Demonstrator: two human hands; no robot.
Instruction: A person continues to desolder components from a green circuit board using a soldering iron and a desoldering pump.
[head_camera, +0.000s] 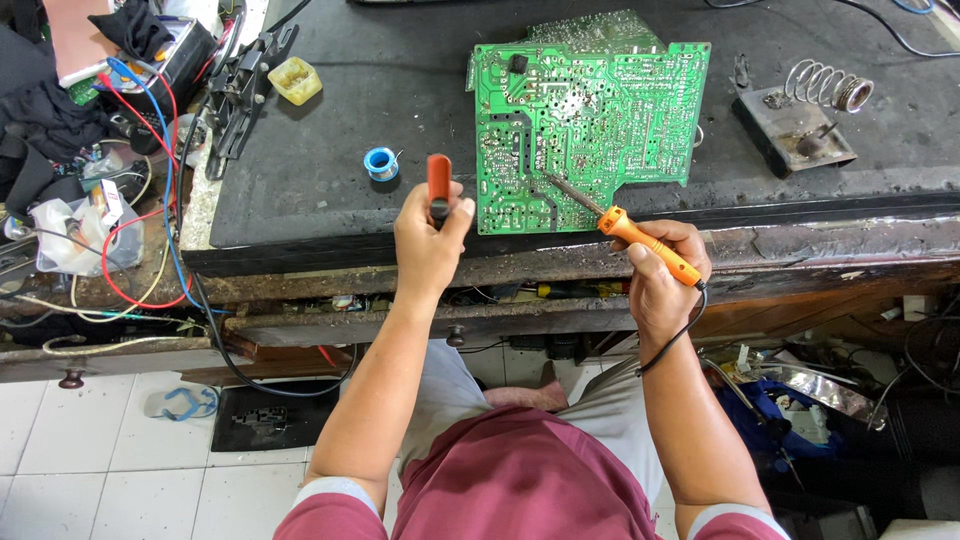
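At centre frame, our right hand (662, 268) fingers wrap the orange soldering iron (648, 245), tip on the green circuit board (585, 120). Our left hand (428, 240) fingers pinch the red desoldering pump (438, 185); we should keep it near the joint.

A dark workbench (330, 180) carries a green circuit board (585, 125), solder spool (380, 162) and iron stand (800, 125)

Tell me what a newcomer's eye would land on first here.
The bright green circuit board lying on the dark bench mat. The right hand holds an orange soldering iron with its tip on the board; the left hand grips a red-handled tool beside it.
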